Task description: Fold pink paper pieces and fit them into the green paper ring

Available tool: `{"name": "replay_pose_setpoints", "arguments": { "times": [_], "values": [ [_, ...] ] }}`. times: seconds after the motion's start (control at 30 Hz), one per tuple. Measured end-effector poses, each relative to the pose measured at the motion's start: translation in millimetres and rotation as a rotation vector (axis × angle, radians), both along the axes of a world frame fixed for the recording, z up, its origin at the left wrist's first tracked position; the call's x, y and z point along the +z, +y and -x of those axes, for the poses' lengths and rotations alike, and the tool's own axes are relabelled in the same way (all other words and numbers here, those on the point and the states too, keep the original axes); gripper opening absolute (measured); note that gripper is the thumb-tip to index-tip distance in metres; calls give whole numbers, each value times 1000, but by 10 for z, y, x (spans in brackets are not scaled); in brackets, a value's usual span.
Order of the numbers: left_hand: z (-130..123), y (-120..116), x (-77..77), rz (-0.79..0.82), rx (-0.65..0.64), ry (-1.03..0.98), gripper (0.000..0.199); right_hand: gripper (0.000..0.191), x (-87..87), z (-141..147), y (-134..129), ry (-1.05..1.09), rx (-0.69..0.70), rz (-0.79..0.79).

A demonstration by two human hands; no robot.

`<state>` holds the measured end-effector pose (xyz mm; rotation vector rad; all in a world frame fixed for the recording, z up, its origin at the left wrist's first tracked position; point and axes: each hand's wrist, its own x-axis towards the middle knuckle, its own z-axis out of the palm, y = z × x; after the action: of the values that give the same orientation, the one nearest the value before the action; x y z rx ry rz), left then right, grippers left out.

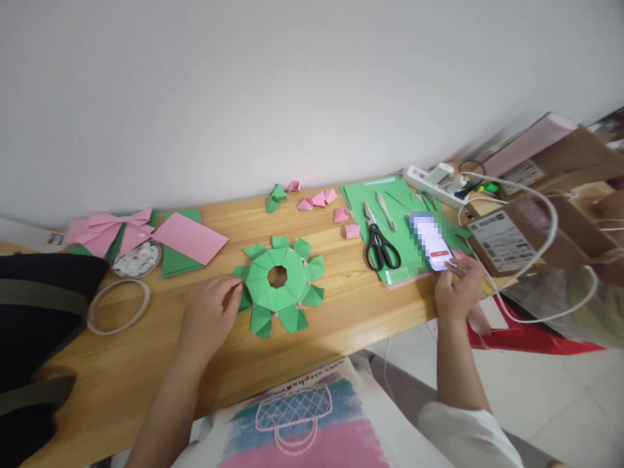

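A green folded-paper ring [260, 289] with pointed flaps and a hole in its middle lies flat on the wooden table. At its left edge, my left hand [212, 312] pinches one of the green flaps between thumb and fingers. My right hand [459, 286] is at the lower end of a lit phone [429, 237], thumb and fingers bent near its bottom edge; whether they grip it is unclear. The phone lies on green sheets [355, 195]. Black-handled scissors [375, 244] and a white cutter [386, 211] rest left of the phone.
Small pink folded pieces [319, 199] and green ones [276, 197] lie behind the ring. Pink paper [191, 238], a pink bow [114, 231] and a tape roll [92, 312] are at left. A power strip [433, 185], a cable and cardboard boxes [507, 240] stand at right.
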<state>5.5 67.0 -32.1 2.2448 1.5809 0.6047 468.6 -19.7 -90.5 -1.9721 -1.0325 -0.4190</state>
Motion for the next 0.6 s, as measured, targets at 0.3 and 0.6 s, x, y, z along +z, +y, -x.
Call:
{"name": "replay_pose_setpoints", "arguments": {
  "times": [0.3, 0.6],
  "values": [
    [23, -10, -24, -40, 37, 9, 28, 49, 44, 9, -10, -115, -13, 22],
    [22, -1, -29, -45, 34, 1, 24, 56, 5, -84, 43, -112, 60, 249]
  ]
}}
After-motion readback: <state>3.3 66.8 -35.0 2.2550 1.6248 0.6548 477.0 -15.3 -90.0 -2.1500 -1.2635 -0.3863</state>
